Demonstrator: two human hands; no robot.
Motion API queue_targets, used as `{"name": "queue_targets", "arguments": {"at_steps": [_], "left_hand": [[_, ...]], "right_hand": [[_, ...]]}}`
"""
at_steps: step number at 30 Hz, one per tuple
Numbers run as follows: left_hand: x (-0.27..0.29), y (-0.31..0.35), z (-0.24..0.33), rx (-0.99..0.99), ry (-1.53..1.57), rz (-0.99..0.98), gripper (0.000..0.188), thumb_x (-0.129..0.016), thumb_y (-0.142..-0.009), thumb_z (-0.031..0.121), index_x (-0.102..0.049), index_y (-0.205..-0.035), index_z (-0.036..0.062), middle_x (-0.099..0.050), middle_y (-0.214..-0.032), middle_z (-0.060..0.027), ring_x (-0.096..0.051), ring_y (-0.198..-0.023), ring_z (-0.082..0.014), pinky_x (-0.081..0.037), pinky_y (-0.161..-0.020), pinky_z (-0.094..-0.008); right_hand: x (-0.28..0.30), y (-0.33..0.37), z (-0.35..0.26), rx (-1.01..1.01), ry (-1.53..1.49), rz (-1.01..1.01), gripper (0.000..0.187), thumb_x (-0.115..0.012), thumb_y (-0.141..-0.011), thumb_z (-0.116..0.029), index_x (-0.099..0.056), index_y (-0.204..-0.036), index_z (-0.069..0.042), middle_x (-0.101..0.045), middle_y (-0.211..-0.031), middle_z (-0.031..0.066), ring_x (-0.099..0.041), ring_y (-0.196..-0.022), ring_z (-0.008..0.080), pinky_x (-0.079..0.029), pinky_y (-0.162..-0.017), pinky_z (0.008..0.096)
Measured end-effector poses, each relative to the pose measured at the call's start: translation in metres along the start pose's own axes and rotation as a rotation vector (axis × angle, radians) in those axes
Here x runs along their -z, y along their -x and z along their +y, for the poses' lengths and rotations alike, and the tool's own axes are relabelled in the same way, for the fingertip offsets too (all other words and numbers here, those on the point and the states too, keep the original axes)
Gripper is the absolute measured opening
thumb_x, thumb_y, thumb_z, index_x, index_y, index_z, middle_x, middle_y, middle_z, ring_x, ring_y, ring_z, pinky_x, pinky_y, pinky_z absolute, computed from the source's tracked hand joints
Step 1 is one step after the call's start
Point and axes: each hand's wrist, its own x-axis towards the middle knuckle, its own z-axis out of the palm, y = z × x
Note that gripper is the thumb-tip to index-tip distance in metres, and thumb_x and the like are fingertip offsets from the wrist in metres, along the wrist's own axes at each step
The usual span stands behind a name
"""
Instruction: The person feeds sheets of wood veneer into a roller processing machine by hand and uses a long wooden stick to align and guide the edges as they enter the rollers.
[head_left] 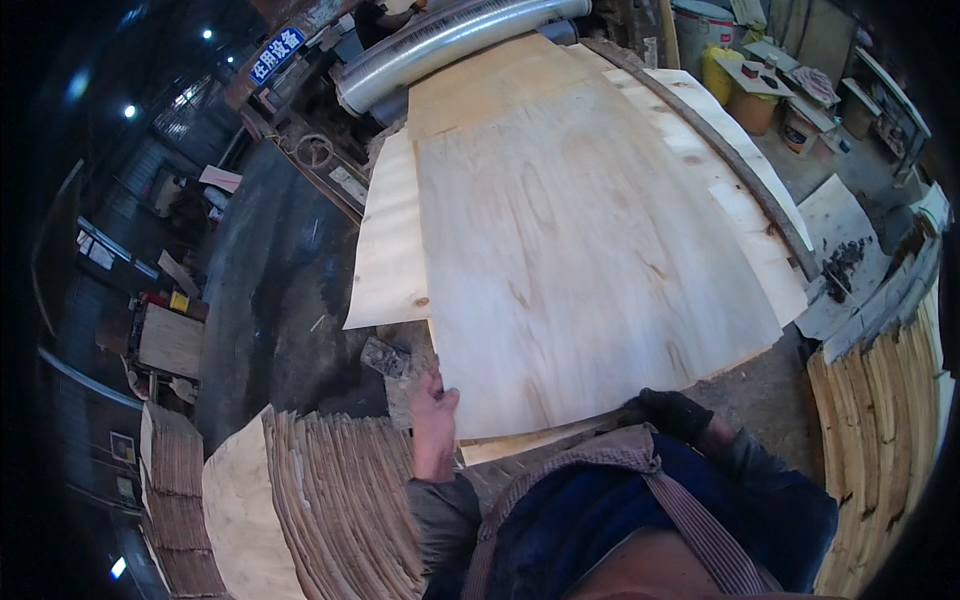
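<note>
A long, pale wood veneer sheet [560,230] stretches away from me, its far end close to a shiny metal roller [460,50]. At the sheet's near left corner is my bare left hand [434,408], thumb up and fingers curled at the side edge. My right hand [674,412], in a dark glove, grips the near edge to the right of the middle; its fingertips are partly hidden. Other pale sheets [385,245] lie under this one and stick out at both sides. A narrow strip of another sheet [530,440] shows beneath the near edge.
Stacked veneer [345,500] stands at my lower left, and another tall stack [870,430] at my right. A long dark bar [730,160] lies along the sheets' right side. Buckets [750,108] and boards stand at the far right. Beside the roller is a handwheel [314,150]; a person [375,22] is behind it.
</note>
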Motion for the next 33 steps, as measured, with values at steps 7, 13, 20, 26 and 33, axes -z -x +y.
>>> {"name": "queue_targets", "arguments": {"at_steps": [7,13,20,26,33], "left_hand": [[0.028,-0.005,0.027,-0.023,0.247,-0.023,0.053,-0.041,-0.075,-0.013,-0.040,-0.127,-0.0065,-0.051,-0.125,-0.0145,-0.049,-0.115,-0.0216,-0.036,-0.097,-0.0298],[0.053,-0.042,-0.061,0.118,-0.182,0.110,0.031,-0.055,-0.079,0.003,-0.052,-0.109,-0.0061,-0.052,-0.122,-0.0184,-0.053,-0.109,-0.0265,-0.041,-0.092,-0.0318],[0.013,-0.022,-0.154,-0.068,-0.837,0.148,0.070,-0.062,-0.077,0.016,-0.028,-0.130,-0.0124,-0.035,-0.133,-0.0304,-0.036,-0.124,-0.0390,-0.029,-0.104,-0.0378],[0.020,-0.025,-0.147,0.041,-0.664,0.141,0.067,-0.060,-0.082,0.019,-0.027,-0.134,-0.0069,-0.040,-0.131,-0.0251,-0.042,-0.120,-0.0334,-0.034,-0.100,-0.0373],[0.047,-0.029,-0.135,0.348,0.357,0.083,0.043,-0.047,-0.092,0.024,-0.043,-0.128,0.0019,-0.057,-0.114,-0.0122,-0.057,-0.098,-0.0223,-0.046,-0.084,-0.0334]], "right_hand": [[0.075,-0.006,0.031,0.418,0.853,0.270,0.032,-0.053,-0.090,-0.029,-0.056,-0.101,0.001,-0.062,-0.098,0.0151,-0.061,-0.086,0.0239,-0.050,-0.077,0.0348],[0.004,-0.017,-0.040,0.402,0.199,0.331,0.031,-0.058,-0.088,-0.026,-0.057,-0.095,0.004,-0.063,-0.083,0.0151,-0.063,-0.074,0.0262,-0.055,-0.071,0.0368],[-0.001,-0.124,-0.119,0.375,-0.024,0.310,0.030,-0.057,-0.089,-0.027,-0.056,-0.097,0.001,-0.061,-0.079,0.0164,-0.062,-0.070,0.0279,-0.055,-0.068,0.0407],[-0.006,-0.176,-0.173,0.361,-0.082,0.376,0.029,-0.056,-0.088,-0.031,-0.057,-0.091,-0.002,-0.061,-0.073,0.0157,-0.061,-0.066,0.0304,-0.054,-0.068,0.0421],[0.002,-0.123,-0.131,0.381,0.050,0.338,0.031,-0.056,-0.088,-0.034,-0.058,-0.088,-0.002,-0.060,-0.068,0.0119,-0.061,-0.060,0.0245,-0.055,-0.065,0.0364]]}}
